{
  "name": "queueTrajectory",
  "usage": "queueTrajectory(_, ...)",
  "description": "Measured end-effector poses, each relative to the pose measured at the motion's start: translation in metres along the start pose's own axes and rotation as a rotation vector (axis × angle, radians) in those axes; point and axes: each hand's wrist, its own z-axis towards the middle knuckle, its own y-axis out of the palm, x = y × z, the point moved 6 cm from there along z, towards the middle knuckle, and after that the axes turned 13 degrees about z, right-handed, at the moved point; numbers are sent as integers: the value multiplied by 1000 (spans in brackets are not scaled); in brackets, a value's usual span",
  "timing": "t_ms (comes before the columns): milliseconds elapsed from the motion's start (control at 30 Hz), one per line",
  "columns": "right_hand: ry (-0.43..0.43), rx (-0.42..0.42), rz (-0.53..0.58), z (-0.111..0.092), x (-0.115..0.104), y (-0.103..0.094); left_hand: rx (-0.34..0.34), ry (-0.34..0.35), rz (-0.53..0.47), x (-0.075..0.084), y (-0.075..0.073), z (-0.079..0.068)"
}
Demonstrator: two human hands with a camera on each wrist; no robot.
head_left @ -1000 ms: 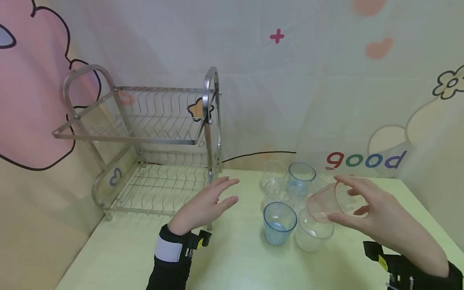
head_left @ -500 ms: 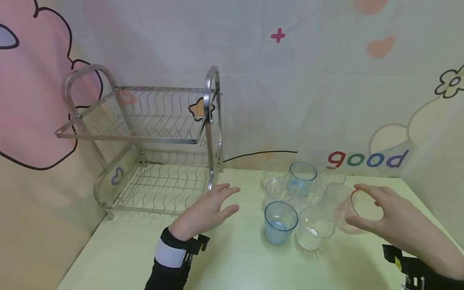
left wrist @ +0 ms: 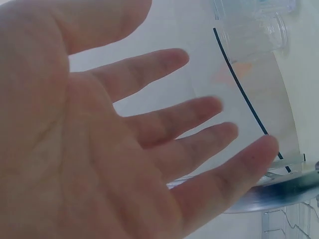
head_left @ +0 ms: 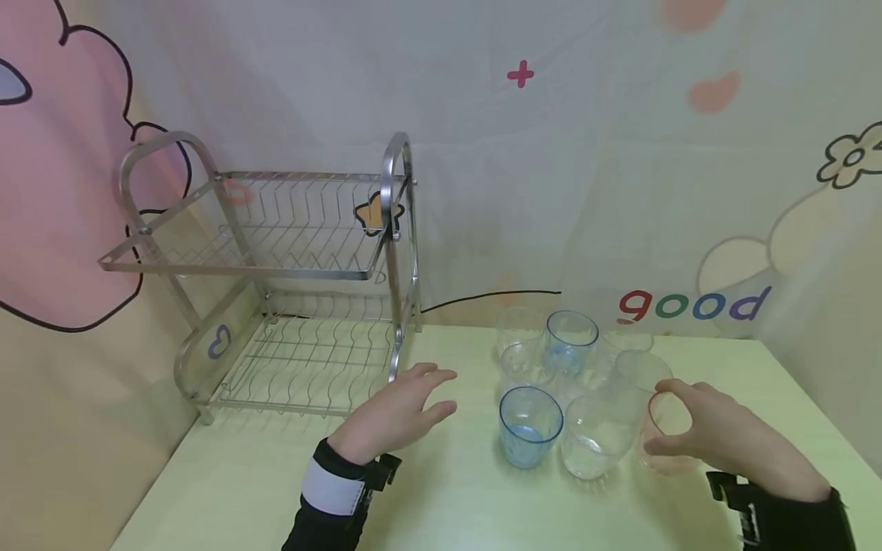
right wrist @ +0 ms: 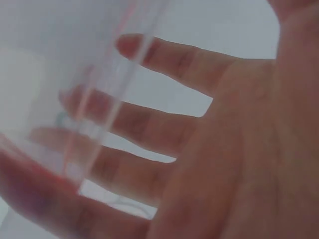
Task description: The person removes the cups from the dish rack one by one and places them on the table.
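Note:
My right hand (head_left: 733, 440) grips a pink-tinted clear glass (head_left: 667, 461) by its rim, thumb on the near side and fingers on the far side. The glass looks upright, low over the table or on it; I cannot tell which. In the right wrist view the pink glass (right wrist: 30, 99) fills the left part, with fingers seen through it. Left of it stand a clear glass (head_left: 596, 451) and a blue-rimmed glass (head_left: 529, 444). My left hand (head_left: 396, 417) hovers before the rack, fingers extended, holding nothing; the left wrist view shows its bare palm (left wrist: 104, 149).
A two-tier metal dish rack (head_left: 276, 272) stands at the left on the pale green table (head_left: 468, 505). Behind the front glasses are another blue glass (head_left: 570, 353) and several clear glasses, overlapping and hard to separate. A printed curtain (head_left: 482, 207) hangs behind.
My right hand has moved right, then lowered with the pink-tinted glass, which has turned from tilted to nearly upright beside the other glasses. My left hand has dropped slightly, staying extended.

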Motion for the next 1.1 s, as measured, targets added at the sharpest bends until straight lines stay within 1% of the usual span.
queueTrajectory(100,5,-29,17,7,2,11,-12,16,3,-1,1,0)
queueTrajectory(200,10,-45,16,11,1,17,-18,20,5,-1,0,0)
queueTrajectory(367,16,-56,13,15,-2,20,-24,12,7,-1,0,-1)
queueTrajectory(600,17,-57,33,15,-3,23,-19,22,33,0,-3,0)
queueTrajectory(733,6,-49,34,12,-4,22,-34,14,33,2,0,0)
queueTrajectory(933,7,-22,8,1,-5,11,-51,8,25,6,5,-1)
queueTrajectory(1100,-68,58,-13,-12,-10,5,-47,31,18,8,2,4)
